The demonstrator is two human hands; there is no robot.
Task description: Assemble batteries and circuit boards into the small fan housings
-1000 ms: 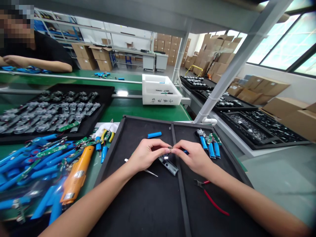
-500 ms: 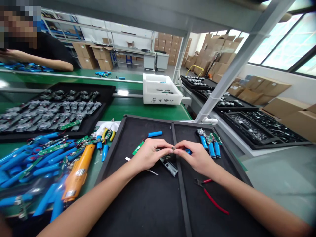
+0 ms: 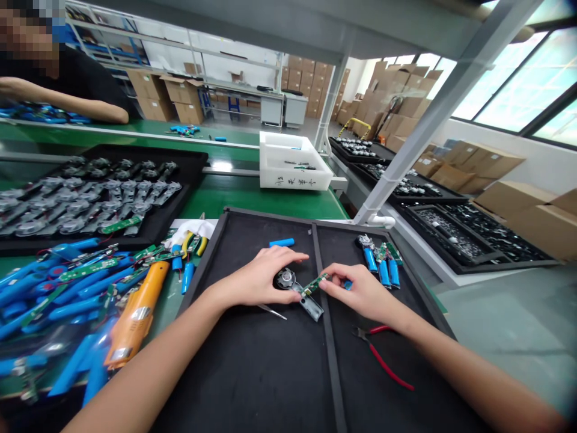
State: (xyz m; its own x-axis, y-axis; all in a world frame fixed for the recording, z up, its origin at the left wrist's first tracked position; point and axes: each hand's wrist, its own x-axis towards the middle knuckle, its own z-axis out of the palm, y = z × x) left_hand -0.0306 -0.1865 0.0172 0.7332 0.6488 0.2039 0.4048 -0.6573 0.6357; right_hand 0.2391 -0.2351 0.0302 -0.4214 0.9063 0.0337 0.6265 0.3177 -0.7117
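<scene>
**Left hand and right hand parted over a black tray**

Fingertips that were pressed together above the housing in the earlier frame have been drawn apart, and a small gap is now left between the hands. A green circuit board, earlier seen beside the left hand, is now held at its right end by the right fingers and is angled across the tray's middle. The left hand is laid palm down, its fingers extended toward 2 o'clock over a round black-and-silver part. A grey plastic housing is lying just below the board, beside the tray's divider. Steel tweezers are placed at the left wrist. A blue cell is seen at 12 o'clock from the hands, wired blue cells at 2 o'clock and red-handled cutters at 4 o'clock. An orange tool body is lying on the green desk at 9 o'clock.
</scene>
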